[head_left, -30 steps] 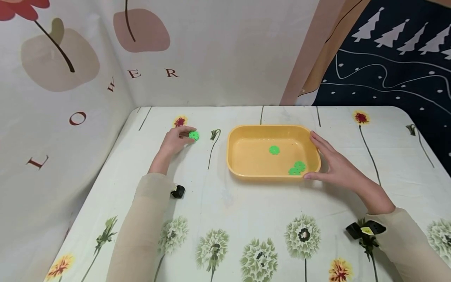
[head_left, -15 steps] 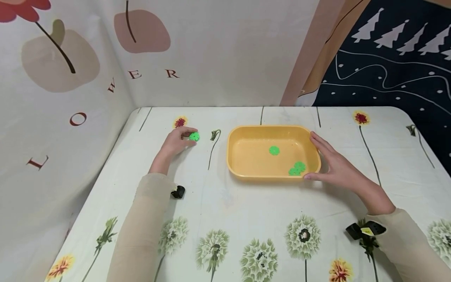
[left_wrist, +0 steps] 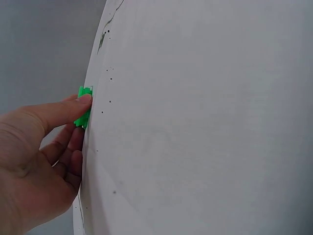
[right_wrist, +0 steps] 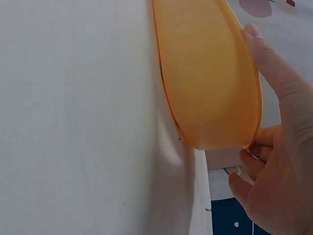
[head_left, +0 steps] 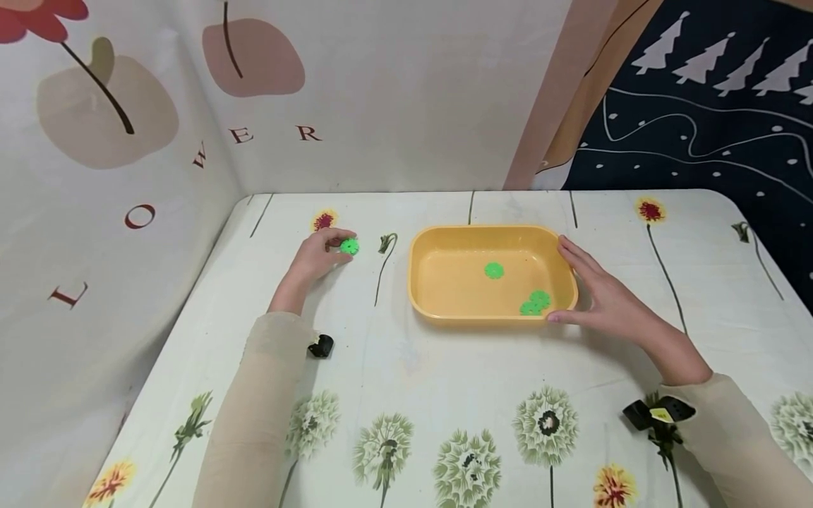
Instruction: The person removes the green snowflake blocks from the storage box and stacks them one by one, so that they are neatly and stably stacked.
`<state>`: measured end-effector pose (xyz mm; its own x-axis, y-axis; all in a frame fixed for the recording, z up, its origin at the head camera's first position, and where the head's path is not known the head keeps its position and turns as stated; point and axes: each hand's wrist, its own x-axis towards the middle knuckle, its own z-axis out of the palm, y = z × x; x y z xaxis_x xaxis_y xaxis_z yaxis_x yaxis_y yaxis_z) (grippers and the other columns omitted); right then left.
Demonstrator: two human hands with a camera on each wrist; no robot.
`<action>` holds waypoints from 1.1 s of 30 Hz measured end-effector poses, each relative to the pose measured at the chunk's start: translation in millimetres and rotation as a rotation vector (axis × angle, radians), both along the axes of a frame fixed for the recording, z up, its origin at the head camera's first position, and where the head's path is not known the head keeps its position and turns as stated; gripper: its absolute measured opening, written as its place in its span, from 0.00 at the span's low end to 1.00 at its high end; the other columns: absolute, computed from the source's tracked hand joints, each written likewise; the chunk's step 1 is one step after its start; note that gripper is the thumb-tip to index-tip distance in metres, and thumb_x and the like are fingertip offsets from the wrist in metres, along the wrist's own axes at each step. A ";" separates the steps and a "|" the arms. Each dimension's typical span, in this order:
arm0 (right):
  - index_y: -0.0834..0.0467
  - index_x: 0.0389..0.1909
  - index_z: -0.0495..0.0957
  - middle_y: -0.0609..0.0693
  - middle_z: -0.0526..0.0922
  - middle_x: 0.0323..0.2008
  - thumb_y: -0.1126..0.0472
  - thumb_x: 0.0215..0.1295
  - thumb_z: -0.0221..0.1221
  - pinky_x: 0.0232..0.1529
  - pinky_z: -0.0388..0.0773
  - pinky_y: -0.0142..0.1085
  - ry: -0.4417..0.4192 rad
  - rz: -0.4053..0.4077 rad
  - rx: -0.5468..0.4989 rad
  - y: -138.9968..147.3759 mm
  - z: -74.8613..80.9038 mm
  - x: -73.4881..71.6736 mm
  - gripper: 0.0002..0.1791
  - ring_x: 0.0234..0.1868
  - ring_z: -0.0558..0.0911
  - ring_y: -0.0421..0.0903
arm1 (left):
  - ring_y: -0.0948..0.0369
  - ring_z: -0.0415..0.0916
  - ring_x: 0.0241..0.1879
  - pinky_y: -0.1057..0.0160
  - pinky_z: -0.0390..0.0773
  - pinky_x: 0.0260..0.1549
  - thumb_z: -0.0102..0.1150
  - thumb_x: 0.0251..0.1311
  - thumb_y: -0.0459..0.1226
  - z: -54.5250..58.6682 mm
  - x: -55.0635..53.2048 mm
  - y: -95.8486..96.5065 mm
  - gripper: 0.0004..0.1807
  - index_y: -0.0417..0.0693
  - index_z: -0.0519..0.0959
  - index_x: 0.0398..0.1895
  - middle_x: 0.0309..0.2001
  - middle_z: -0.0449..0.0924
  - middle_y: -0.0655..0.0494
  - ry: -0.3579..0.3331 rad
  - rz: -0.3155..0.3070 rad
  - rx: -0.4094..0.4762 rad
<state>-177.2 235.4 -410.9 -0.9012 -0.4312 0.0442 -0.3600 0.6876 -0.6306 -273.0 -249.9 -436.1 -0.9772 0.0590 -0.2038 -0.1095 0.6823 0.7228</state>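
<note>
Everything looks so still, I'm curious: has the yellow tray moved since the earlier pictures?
No, the yellow tray keeps its place beside the drooping flower print.

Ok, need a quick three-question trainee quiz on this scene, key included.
1. True or false: the right hand touches the yellow tray.
2. Multiple choice: the left hand pinches
a) the tray's rim
b) a green piece
c) a black strap
3. Fill in: in the head view, the bunched green pieces inside the tray lie by its near ____ corner.

Key: 1 true; 2 b; 3 right.
</note>
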 end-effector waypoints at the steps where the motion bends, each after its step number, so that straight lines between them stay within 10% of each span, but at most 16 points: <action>1: 0.56 0.80 0.43 0.49 0.41 0.82 0.49 0.52 0.75 0.65 0.58 0.72 -0.001 0.000 0.000 0.1 -0.1 0.1 0.63 0.78 0.51 0.65 | 0.49 0.67 0.60 0.48 0.69 0.62 0.61 0.66 0.33 0.1 0.0 0.1 0.25 0.51 0.74 0.66 0.63 0.73 0.45 0.000 -0.001 0.002; 18: 0.53 0.80 0.43 0.45 0.40 0.82 0.49 0.52 0.75 0.65 0.58 0.72 0.007 0.002 -0.009 1.9 -2.3 -0.9 0.63 0.79 0.50 0.64 | 0.47 0.63 0.71 0.47 0.63 0.71 0.61 0.66 0.33 24.9 2.9 6.3 0.31 0.48 0.66 0.72 0.70 0.68 0.45 0.088 -0.052 0.139; 33: 0.55 0.80 0.43 0.48 0.41 0.82 0.49 0.52 0.75 0.65 0.58 0.72 0.008 0.003 -0.004 0.9 -1.7 -0.4 0.63 0.79 0.50 0.65 | 0.48 0.68 0.68 0.51 0.68 0.70 0.64 0.64 0.33 62.2 15.3 74.7 0.30 0.47 0.70 0.69 0.66 0.73 0.46 0.179 -0.219 0.335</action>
<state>-177.6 236.3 -412.6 -0.8993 -0.4340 0.0533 -0.3673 0.6836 -0.6306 -257.6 -175.2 -373.9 -0.9525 0.3028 0.0335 0.1589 0.4001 0.9026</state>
